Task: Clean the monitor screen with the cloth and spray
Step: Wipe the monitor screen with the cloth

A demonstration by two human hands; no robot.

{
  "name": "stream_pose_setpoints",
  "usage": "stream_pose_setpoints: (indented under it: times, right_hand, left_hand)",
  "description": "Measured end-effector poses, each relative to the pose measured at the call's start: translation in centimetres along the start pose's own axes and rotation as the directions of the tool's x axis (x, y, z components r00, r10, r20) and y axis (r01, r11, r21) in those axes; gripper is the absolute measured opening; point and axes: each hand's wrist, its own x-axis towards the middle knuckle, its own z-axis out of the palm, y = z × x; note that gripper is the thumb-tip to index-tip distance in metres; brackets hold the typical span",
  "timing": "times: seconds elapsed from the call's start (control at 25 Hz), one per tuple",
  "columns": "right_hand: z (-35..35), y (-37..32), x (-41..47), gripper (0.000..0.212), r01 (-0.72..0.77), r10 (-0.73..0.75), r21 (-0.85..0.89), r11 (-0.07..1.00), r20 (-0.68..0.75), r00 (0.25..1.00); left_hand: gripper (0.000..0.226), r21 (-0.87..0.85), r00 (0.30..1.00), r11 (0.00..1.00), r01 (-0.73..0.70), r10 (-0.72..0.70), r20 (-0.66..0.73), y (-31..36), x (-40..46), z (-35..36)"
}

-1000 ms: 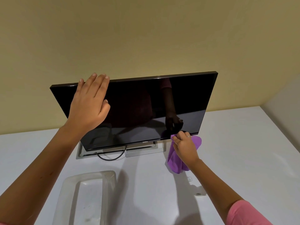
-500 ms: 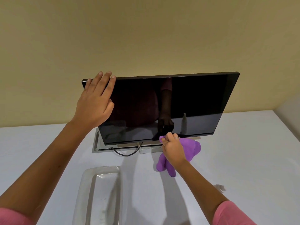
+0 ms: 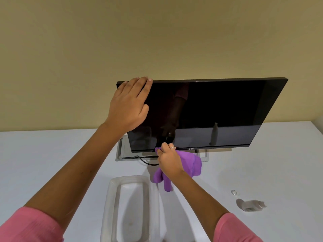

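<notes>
A black monitor (image 3: 218,112) stands on a white table, its dark screen tilted back and switched off. My left hand (image 3: 129,105) lies flat against the screen's upper left corner, fingers over the top edge. My right hand (image 3: 168,158) is closed on a purple cloth (image 3: 189,165) and presses it against the screen's bottom edge, left of the logo. The rest of the cloth hangs down below the hand. A clear spray bottle (image 3: 250,204) lies on the table at the right, faint and hard to make out.
A clear plastic tray (image 3: 111,206) sits on the white table (image 3: 52,163) in front of the monitor. A black cable (image 3: 146,162) loops out under the monitor's silver base (image 3: 120,154). A beige wall rises close behind.
My right hand has slid the cloth leftward along the screen's bottom edge. My left hand stays at the upper left corner. The view has shifted left, so the monitor appears further right.
</notes>
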Motion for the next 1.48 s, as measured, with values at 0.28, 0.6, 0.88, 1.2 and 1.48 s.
stream_pose_setpoints:
  times: [0.28, 0.6, 0.88, 1.2, 1.48]
  right_hand:
    - [1.5, -5.4, 1.9, 0.029, 0.023, -0.023, 0.009, 1.0, 0.056, 0.998]
    - [2.2, -7.9, 2.8, 0.022, 0.045, -0.044, -0.006, 0.999, 0.061, 0.997]
    - [1.7, -6.2, 0.7, 0.019, -0.028, 0.045, 0.151, 0.988, -0.111, 0.993]
    - [2.7, -8.2, 1.6, 0.017, -0.002, 0.003, 0.05, 0.999, -0.03, 1.0]
    - [1.6, -7.1, 1.4, 0.019, 0.074, -0.082, 0.283, 0.956, 0.016, 0.996]
  left_hand:
    - [0.062, -0.058, 1.0, 0.998, -0.007, 0.007, -0.007, -0.4, 0.3, -0.6]
    - [0.062, -0.071, 1.0, 0.997, -0.013, 0.013, -0.008, -0.6, 0.4, -0.6]
    - [0.062, -0.094, 0.999, 0.995, -0.025, 0.028, 0.027, -0.7, 0.3, -0.6]
    - [0.062, -0.145, 0.998, 0.989, -0.035, 0.041, 0.037, -0.7, 0.1, -0.7]
    - [0.063, -0.16, 0.993, 0.983, -0.088, 0.099, 0.064, -1.4, 0.2, -0.8]
